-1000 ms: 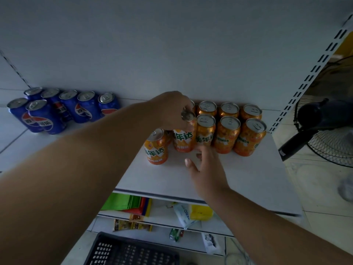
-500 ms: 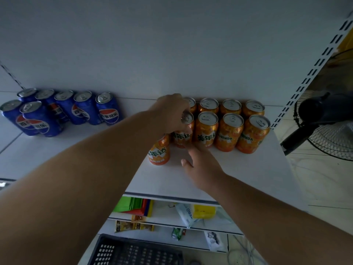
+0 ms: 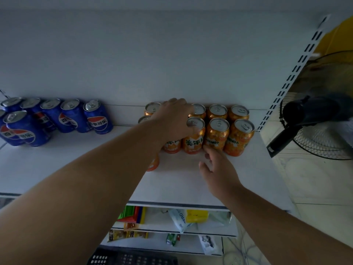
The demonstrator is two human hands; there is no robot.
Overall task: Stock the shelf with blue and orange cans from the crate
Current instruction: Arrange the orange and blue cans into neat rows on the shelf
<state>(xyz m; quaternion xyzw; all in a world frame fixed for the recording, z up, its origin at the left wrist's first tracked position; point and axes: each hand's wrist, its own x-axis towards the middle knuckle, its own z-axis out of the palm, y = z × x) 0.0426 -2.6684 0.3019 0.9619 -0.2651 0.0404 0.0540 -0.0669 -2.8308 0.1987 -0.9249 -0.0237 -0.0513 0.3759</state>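
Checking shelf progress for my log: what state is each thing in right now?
orange cans: upright, grouped at right of shelf
blue cans: upright, grouped at left
left hand: curled over an orange can's top
right hand: open, fingertips at the front row
fan: beside the shelf, running or not unclear

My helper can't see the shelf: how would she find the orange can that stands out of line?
On the white shelf, find the orange cans at the right against the back wall. The stray can stands at the block's front left, mostly hidden under the left forearm. It alone stands forward of both rows.
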